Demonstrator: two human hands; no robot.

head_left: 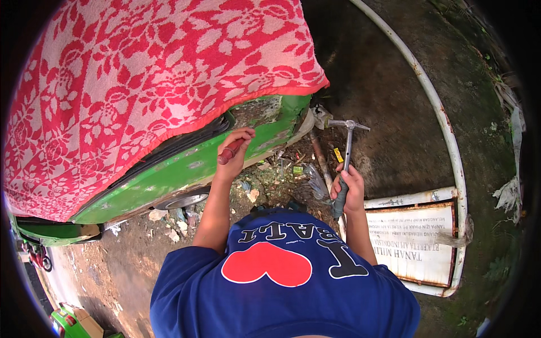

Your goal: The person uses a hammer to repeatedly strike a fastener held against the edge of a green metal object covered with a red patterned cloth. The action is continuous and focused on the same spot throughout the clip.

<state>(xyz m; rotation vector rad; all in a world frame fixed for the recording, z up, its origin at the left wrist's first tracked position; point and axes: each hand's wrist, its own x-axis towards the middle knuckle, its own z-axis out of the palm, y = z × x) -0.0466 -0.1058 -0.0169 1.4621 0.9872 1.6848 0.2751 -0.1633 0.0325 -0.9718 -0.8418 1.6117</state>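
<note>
My left hand (pixel 238 147) is wrapped round the thick red handle of what looks like a screwdriver (pixel 230 152). Its shaft is mostly hidden by my fingers, held close to a green car body (pixel 194 163) with bare, scraped patches. In my right hand (pixel 353 188) is a hammer (pixel 348 147), gripped by its dark grey handle. The metal hammer head points up and away from me, right of the car's corner and apart from it. A red and pale flowered cloth (pixel 169 62) covers the car's top.
Rubble and litter (pixel 253 194) lie along the car's lower edge. A rusty pipe (pixel 321 158) stands between the car and the hammer. At right, a curved white metal frame (pixel 437 104) borders a white sign (pixel 414 239). A red motorbike (pixel 38 258) stands far left.
</note>
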